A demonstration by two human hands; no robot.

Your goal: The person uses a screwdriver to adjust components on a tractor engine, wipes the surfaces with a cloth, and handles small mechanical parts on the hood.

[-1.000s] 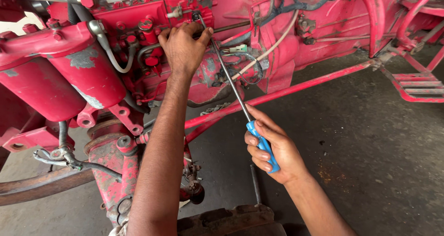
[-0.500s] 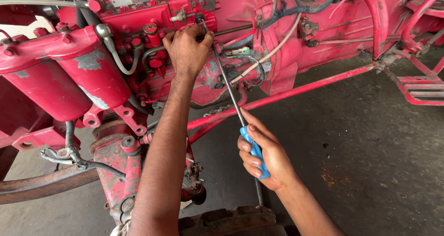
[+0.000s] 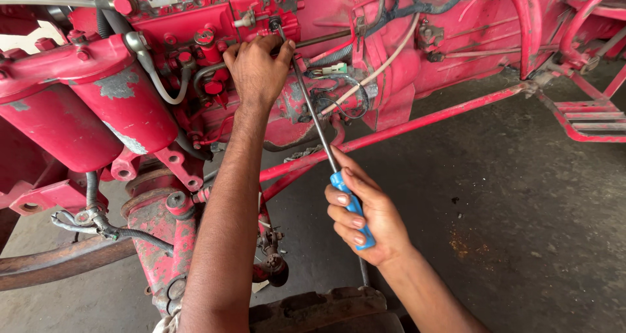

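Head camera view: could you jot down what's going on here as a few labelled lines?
Setting: red engine above a grey concrete floor
Left hand: resting on the engine, steadying the screwdriver's shaft near its tip
Right hand: fingers wrapped around the blue handle
Tool: long screwdriver, slanting up to the engine
Nearby: red cylinder, white hose, red rod

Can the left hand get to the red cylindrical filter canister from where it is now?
Probably yes. The left hand rests on the red engine block beside the screwdriver shaft; the filter canister sits just to its left, with only a thin grey hose between.
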